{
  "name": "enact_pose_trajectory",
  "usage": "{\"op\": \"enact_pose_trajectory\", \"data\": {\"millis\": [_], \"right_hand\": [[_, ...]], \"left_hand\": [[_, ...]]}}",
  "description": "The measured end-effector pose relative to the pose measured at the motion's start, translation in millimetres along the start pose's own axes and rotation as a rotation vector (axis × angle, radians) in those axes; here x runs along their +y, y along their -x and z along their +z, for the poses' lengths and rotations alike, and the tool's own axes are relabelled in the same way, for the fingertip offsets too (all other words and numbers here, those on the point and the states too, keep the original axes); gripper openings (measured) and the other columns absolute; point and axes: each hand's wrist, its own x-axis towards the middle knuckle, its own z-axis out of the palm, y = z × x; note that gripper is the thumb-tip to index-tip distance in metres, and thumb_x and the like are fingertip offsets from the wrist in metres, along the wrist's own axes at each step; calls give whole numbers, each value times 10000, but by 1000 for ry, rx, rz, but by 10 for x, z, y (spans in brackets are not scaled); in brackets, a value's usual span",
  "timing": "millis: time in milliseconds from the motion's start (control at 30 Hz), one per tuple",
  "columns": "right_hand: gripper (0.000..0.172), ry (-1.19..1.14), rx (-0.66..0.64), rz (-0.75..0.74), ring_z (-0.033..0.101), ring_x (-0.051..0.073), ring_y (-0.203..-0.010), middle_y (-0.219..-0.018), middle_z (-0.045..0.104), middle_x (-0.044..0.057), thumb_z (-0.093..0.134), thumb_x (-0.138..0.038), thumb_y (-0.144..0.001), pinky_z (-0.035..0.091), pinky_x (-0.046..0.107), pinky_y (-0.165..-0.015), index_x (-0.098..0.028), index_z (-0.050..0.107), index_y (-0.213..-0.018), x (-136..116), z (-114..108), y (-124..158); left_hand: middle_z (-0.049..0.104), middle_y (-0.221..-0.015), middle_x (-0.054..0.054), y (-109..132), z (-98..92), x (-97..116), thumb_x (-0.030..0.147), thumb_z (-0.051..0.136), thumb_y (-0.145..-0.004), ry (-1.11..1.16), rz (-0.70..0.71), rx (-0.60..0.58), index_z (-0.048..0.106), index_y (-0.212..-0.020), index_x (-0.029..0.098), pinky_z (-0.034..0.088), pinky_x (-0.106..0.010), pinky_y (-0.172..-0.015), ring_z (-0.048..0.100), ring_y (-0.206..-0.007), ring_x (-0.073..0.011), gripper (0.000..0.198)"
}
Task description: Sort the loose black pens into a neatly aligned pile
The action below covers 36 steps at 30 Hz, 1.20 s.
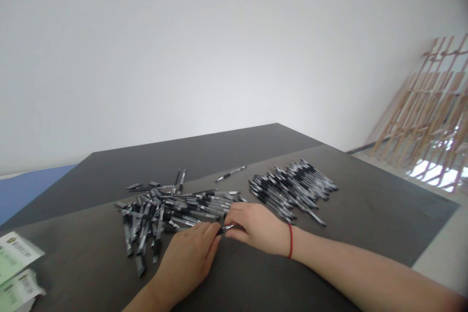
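Observation:
Both my hands meet over one black and silver pen (227,228) low on the dark table (365,214). My left hand (188,257) lies palm down, its fingertips pinched on the pen's black end. My right hand (256,228), with a red string at the wrist, pinches the pen's other end. Just beyond the hands lies a loose, jumbled heap of pens and caps (171,212). To the right of it sits a tidier pile of pens (292,186) laid side by side.
One single pen (231,173) lies apart behind the heaps. Green and white paper packets (16,265) rest at the table's left edge. Wooden easel frames (427,107) lean against the white wall at the right. A blue floor strip (29,187) shows at the left.

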Motion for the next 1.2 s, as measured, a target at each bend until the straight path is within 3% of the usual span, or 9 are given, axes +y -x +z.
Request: {"op": "enact_pose_trajectory", "data": {"millis": [100, 267, 400, 500, 633, 867, 1067, 1200], "right_hand": [[107, 4, 35, 8, 557, 149, -799, -859, 614, 27, 583, -284, -855, 390, 231, -696, -178, 593, -866, 6, 11, 5], [234, 18, -21, -29, 562, 159, -830, -823, 619, 37, 465, -325, -927, 397, 245, -743, -172, 619, -839, 20, 14, 0], [161, 2, -2, -10, 555, 161, -857, -923, 606, 40, 604, -306, -841, 406, 245, -745, -181, 600, -943, 6, -10, 7], [110, 23, 8, -24, 551, 158, -846, -886, 595, 39, 561, -279, -872, 403, 242, -745, -178, 603, -865, 13, 7, 6], [240, 37, -33, -78, 551, 162, -853, -837, 604, 42, 449, -306, -934, 401, 245, -750, -172, 615, -826, 44, 34, 2], [112, 87, -23, -110, 540, 165, -876, -885, 595, 34, 542, -279, -880, 397, 247, -752, -176, 582, -863, 32, -9, 7], [242, 83, -51, -127, 542, 153, -851, -844, 588, 37, 436, -301, -938, 396, 239, -743, -169, 591, -807, 22, 24, 3], [241, 78, -75, -131, 553, 147, -862, -880, 598, 34, 437, -319, -937, 404, 234, -752, -174, 616, -865, 35, -65, 4]], "left_hand": [[664, -889, -42, -5, 0, 4, 242, 365, -921, 6, 6, 15, 567, -985, 218, 457, -314, -691, 633, -813, -211, 213], [664, -861, -38, 12, 7, 1, 238, 381, -913, 2, 15, 29, 584, -1000, 222, 459, -298, -679, 634, -790, -202, 222], [666, -879, -46, 20, 10, -6, 239, 378, -913, 8, 5, 29, 580, -984, 219, 457, -286, -697, 628, -801, -192, 215], [663, -894, -48, 18, 10, -5, 243, 368, -919, -5, 10, 0, 575, -983, 219, 459, -305, -706, 625, -824, -204, 218], [658, -907, -45, 7, 10, 0, 242, 355, -927, -24, 12, -33, 566, -1015, 225, 463, -326, -711, 622, -843, -216, 230], [655, -921, -51, 8, -4, 15, 231, 352, -927, -31, 19, -46, 555, -1050, 221, 468, -343, -719, 621, -852, -221, 238], [655, -924, -54, 14, -8, 26, 235, 351, -929, -41, 25, -61, 555, -1058, 224, 473, -347, -716, 622, -854, -225, 242], [659, -944, -59, 0, -10, 37, 224, 338, -932, -39, 14, -84, 554, -1045, 220, 476, -350, -732, 625, -869, -224, 244]]}}
